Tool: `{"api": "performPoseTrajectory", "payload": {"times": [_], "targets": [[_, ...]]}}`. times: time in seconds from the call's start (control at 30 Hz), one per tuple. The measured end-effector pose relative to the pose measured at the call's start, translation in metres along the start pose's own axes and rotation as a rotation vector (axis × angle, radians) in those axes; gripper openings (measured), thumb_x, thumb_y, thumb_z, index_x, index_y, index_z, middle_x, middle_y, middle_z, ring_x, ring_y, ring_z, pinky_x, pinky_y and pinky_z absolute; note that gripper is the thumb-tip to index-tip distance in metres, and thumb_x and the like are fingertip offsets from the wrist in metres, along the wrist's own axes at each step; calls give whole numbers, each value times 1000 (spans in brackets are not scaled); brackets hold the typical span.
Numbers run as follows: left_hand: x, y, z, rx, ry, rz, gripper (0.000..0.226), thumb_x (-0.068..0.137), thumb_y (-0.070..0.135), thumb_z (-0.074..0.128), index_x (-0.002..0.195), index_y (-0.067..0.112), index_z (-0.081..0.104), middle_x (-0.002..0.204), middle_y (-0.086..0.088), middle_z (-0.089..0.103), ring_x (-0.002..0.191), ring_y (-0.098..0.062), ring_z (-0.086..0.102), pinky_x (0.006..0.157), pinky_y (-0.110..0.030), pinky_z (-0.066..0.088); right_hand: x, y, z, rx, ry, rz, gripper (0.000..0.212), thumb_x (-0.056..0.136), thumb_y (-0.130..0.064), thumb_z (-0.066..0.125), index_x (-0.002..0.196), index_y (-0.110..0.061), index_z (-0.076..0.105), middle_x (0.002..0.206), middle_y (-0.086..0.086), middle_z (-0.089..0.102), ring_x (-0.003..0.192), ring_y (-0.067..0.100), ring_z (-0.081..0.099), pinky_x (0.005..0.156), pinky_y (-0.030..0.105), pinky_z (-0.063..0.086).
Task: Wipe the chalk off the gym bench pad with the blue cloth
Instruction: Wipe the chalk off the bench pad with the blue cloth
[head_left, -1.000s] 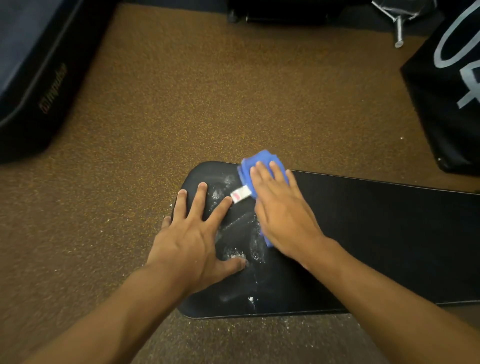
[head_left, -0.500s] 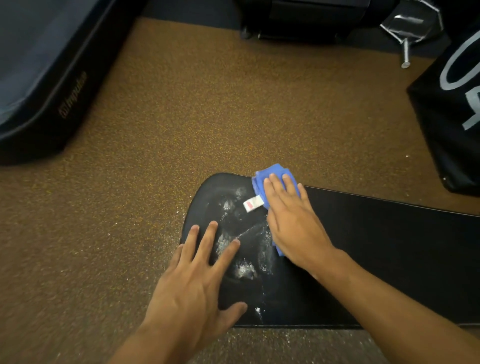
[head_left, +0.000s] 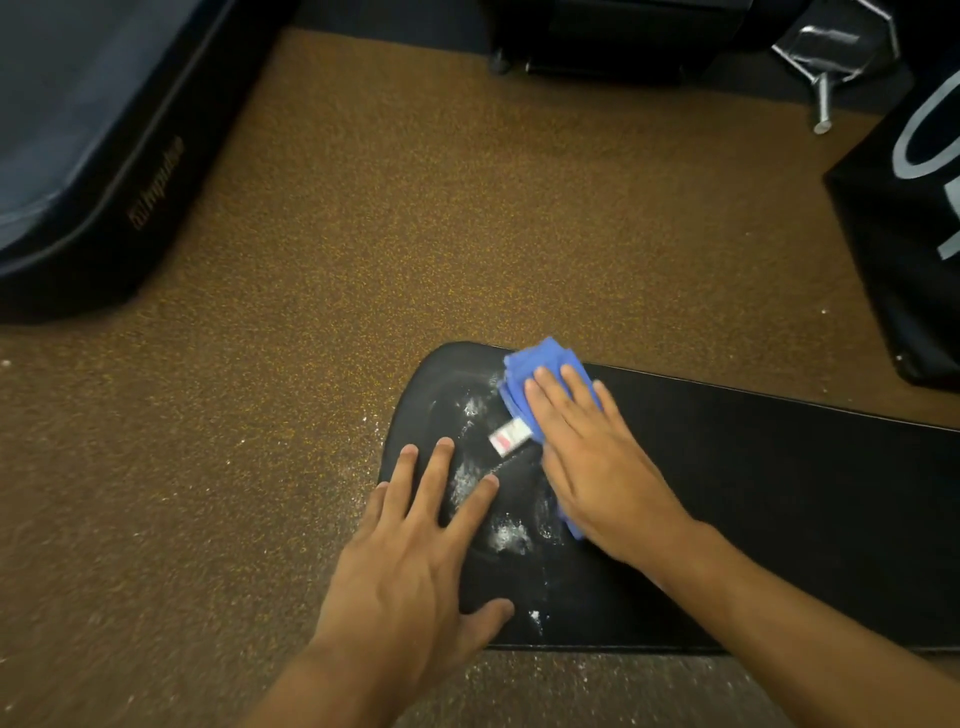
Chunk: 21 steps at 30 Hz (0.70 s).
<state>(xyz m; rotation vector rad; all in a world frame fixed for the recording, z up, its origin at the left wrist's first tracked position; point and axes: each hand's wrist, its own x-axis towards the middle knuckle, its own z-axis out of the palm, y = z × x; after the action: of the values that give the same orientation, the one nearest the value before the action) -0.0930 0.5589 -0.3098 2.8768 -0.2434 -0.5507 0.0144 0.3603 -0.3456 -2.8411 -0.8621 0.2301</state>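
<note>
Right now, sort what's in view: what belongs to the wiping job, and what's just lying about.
Job: blue cloth under the flat right hand; bench pad; chalk; left hand resting on the pad.

Lying about: dark mat; black bag; metal frame.

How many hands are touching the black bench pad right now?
2. The left hand rests flat with spread fingers on the chalky end of the bench pad. The right hand presses the blue cloth flat on the pad's far edge.
</note>
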Motion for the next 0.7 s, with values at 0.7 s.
{"api": "performPoseTrajectory", "payload": {"times": [0.7], "targets": [[-2,1,1,59,28,12,100,79,84,37,155,42,-15,163,-2,-32,150,-30,-26,126,-45,7,20,39,-4,38,68,243,64,97,-29,20,157,-9,23,166,9,22,154,29,9,124,47,9]]}}
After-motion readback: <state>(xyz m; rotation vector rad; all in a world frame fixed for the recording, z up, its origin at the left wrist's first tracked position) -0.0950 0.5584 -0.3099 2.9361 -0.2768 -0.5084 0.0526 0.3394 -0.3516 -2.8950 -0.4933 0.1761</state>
